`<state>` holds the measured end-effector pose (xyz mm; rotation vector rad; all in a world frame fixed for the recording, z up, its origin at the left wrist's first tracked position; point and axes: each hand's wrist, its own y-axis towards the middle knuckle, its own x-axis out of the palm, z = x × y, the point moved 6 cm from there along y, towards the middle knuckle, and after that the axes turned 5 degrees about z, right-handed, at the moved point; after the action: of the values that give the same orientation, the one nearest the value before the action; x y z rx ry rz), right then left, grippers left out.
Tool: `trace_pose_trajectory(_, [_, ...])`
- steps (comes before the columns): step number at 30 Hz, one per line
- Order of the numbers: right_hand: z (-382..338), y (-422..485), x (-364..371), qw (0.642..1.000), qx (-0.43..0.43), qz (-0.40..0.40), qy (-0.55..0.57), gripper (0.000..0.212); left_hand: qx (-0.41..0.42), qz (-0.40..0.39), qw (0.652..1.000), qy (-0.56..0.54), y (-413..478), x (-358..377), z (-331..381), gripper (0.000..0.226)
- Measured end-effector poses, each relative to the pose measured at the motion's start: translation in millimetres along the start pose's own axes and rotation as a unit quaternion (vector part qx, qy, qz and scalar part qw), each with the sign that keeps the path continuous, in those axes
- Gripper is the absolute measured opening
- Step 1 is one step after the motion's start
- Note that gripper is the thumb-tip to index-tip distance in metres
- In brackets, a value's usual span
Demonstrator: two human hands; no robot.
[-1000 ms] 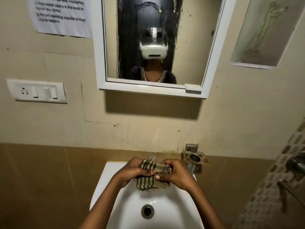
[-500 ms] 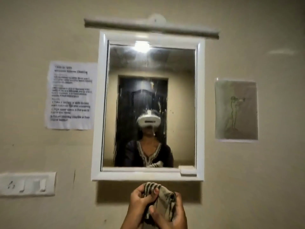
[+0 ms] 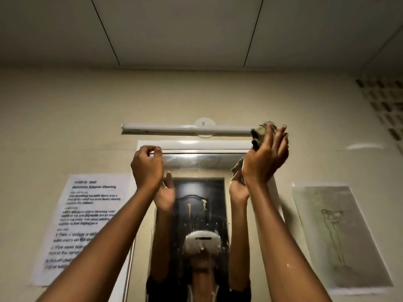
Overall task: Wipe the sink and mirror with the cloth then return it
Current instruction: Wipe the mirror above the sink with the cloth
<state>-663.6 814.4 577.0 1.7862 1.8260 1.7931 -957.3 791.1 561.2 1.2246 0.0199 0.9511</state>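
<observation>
The white-framed mirror (image 3: 196, 159) hangs straight ahead, its glass streaked with drips. My right hand (image 3: 265, 159) is raised to the mirror's top right corner and holds the striped cloth (image 3: 258, 136), which bunches up against the end of the light bar. My left hand (image 3: 147, 165) is up at the mirror's top left corner, fingers loosely curled with nothing in them. Both arms hide the mirror's side edges. The sink is out of view below.
A white tube light bar (image 3: 185, 129) runs just above the mirror. A printed instruction sheet (image 3: 85, 223) is taped to the wall at the left. A sketch on paper (image 3: 340, 236) hangs at the right. Patterned tiles (image 3: 386, 110) cover the far right wall.
The view tilted up from the sink to the mirror top and ceiling. Both hands rose from below the mirror; the left let go of the cloth, which the right carried to the top right corner.
</observation>
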Motion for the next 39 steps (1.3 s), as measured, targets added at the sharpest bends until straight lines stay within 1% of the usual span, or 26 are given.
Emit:
trace_pose_trajectory(2, [4.5,-6.2,46.4,0.991,0.009,-0.121,-0.063,0.061,-0.023,0.022,0.999,0.028,22.6,-2.9,-6.1,0.038])
trace_pose_trajectory(3, [5.3,-14.4,61.5,0.983,0.008,-0.158,-0.094,0.06,-0.04,0.023,0.998,0.049,30.3,-5.2,-9.4,0.044])
trace_pose_trajectory(4, [3.5,-24.0,70.6,0.977,0.004,-0.174,-0.123,0.059,-0.061,0.021,0.996,0.066,36.1,-7.7,-15.1,0.05])
trace_pose_trajectory(6, [-8.1,-38.8,80.3,0.973,0.003,-0.177,-0.145,0.06,-0.12,0.01,0.99,0.071,43.0,-13.3,-29.8,0.061])
trace_pose_trajectory(7, [-18.9,-44.1,83.7,0.975,-0.004,-0.175,-0.138,0.059,-0.162,0.002,0.985,0.053,43.9,-16.3,-38.2,0.066])
trace_pose_trajectory(9, [-45.8,-56.3,92.6,0.974,-0.049,-0.184,-0.12,0.056,-0.237,-0.02,0.971,-0.019,44.1,-17.7,-52.2,0.079])
trace_pose_trajectory(11, [-74.5,-78.0,104.4,0.963,-0.11,-0.222,-0.105,0.06,-0.263,-0.029,0.962,-0.066,51.3,-17.6,-65.9,0.091])
trace_pose_trajectory(13, [-108.3,-110.6,115.7,0.941,-0.171,-0.281,-0.077,0.07,-0.268,-0.023,0.959,-0.094,60.4,-20.1,-75.4,0.089])
trace_pose_trajectory(14, [-126.0,-127.1,120.2,0.929,-0.199,-0.308,-0.055,0.073,-0.275,-0.033,0.955,-0.103,57.6,-22.1,-72.6,0.088])
trace_pose_trajectory(16, [-158.9,-157.7,127.1,0.899,-0.25,-0.359,-0.009,0.068,-0.291,-0.06,0.946,-0.131,51.6,-21.3,-65.4,0.091])
trace_pose_trajectory(18, [-181.2,-184.9,128.7,0.869,-0.309,-0.387,0.01,0.056,-0.283,-0.067,0.944,-0.153,55.6,-21.3,-69.0,0.087])
trace_pose_trajectory(20, [-186.1,-205.8,127.3,0.843,-0.361,-0.398,-0.007,0.05,-0.299,-0.064,0.94,-0.152,54.9,-28.0,-73.9,0.08])
trace_pose_trajectory(22, [-177.8,-212.8,122.7,0.834,-0.38,-0.4,-0.013,0.049,-0.293,-0.036,0.946,-0.133,54.6,-35.6,-80.0,0.067])
trace_pose_trajectory(23, [-171.5,-212.4,119.3,0.834,-0.38,-0.401,-0.006,0.048,-0.278,-0.023,0.953,-0.114,56.2,-40.2,-82.3,0.056])
trace_pose_trajectory(25, [-153.1,-206.1,110.5,0.834,-0.381,-0.398,-0.005,0.049,-0.246,-0.043,0.965,-0.084,55.6,-35.4,-84.8,0.036])
trace_pose_trajectory(27, [-127.7,-188.9,100.0,0.845,-0.372,-0.383,-0.027,0.05,-0.218,-0.076,0.972,-0.039,47.0,-26.7,-77.1,0.031])
trace_pose_trajectory(29, [-97.1,-161.8,92.6,0.866,-0.335,-0.367,-0.054,0.05,-0.192,-0.061,0.979,0.015,41.9,-25.0,-69.8,0.028])
trace_pose_trajectory(32, [-41.3,-115.9,71.2,0.895,-0.278,-0.331,-0.112,0.05,-0.2,-0.052,0.978,0.019,36.5,-25.7,-67.9,0.026])
trace_pose_trajectory(36, [44.6,-65.7,14.4,0.943,-0.149,-0.245,-0.17,0.055,-0.223,-0.057,0.973,-0.013,33.1,-35.4,-72.6,0.044])
trace_pose_trajectory(39, [69.4,-72.7,-11.1,0.953,-0.074,-0.215,-0.199,0.052,-0.238,-0.103,0.965,-0.047,47.8,-30.3,-95.9,0.066])
